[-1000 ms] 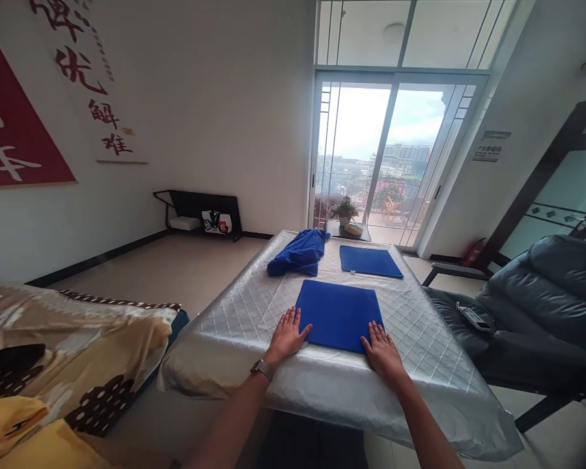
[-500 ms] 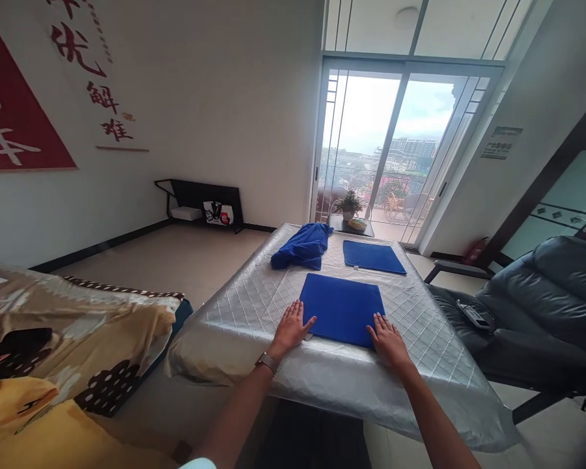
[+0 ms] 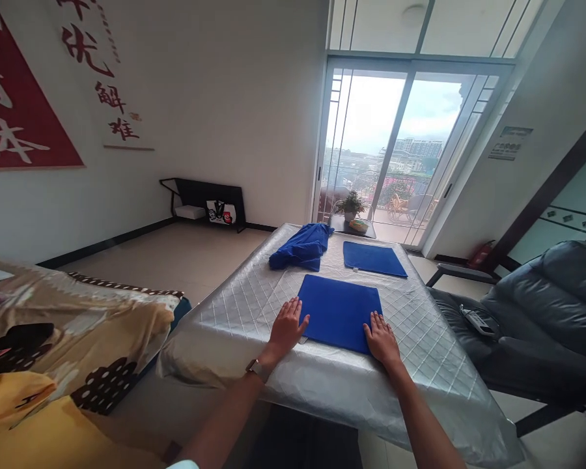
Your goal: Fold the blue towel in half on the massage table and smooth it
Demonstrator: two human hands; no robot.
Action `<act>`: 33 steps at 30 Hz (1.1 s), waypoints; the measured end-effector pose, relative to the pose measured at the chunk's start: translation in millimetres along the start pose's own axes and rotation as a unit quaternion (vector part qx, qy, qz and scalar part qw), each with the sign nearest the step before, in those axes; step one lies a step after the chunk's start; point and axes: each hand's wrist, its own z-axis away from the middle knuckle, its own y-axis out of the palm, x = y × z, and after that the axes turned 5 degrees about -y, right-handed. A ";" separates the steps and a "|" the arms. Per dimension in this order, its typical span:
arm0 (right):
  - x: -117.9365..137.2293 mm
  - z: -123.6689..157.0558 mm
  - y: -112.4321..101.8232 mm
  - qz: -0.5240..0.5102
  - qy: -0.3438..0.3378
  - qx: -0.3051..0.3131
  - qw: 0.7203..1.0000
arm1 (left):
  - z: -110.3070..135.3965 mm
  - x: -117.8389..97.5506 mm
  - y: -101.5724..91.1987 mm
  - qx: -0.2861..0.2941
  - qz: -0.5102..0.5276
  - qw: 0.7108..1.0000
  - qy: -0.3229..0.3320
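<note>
A folded blue cloth lies flat near the front of a table covered with a silvery quilted sheet. My left hand rests open at the cloth's near left corner, fingers flat. My right hand lies open on the near right corner. Farther back sit a second folded blue cloth and a crumpled blue cloth.
A black recliner with a remote on its arm stands right of the table. A patterned blanket covers furniture at the left. A small table with a potted plant stands before the glass balcony doors behind.
Both hands stay on the near corners of the cloth. The view has shifted slightly; nothing else has moved.
</note>
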 end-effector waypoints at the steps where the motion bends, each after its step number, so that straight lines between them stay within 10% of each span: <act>1: 0.3 -0.2 -0.5 0.000 0.001 0.001 1.000 | -1.7 -8.0 -0.5 -0.001 0.008 1.000 0.009; 9: 0.1 0.6 -0.7 0.012 -0.010 0.002 1.000 | -26.5 -139.7 42.8 0.077 0.090 0.975 0.190; 12: -1.8 0.1 1.2 0.020 -0.016 0.004 1.000 | -31.3 -158.4 62.4 0.118 0.086 0.974 0.173; 24: -0.5 -2.0 1.6 -0.003 0.000 -0.001 1.000 | -30.0 1.3 34.9 0.133 -0.028 0.990 -0.031; 33: -6.0 -10.7 -2.4 0.003 -0.001 0.041 0.999 | -22.1 3.7 27.7 0.124 -0.019 0.992 -0.026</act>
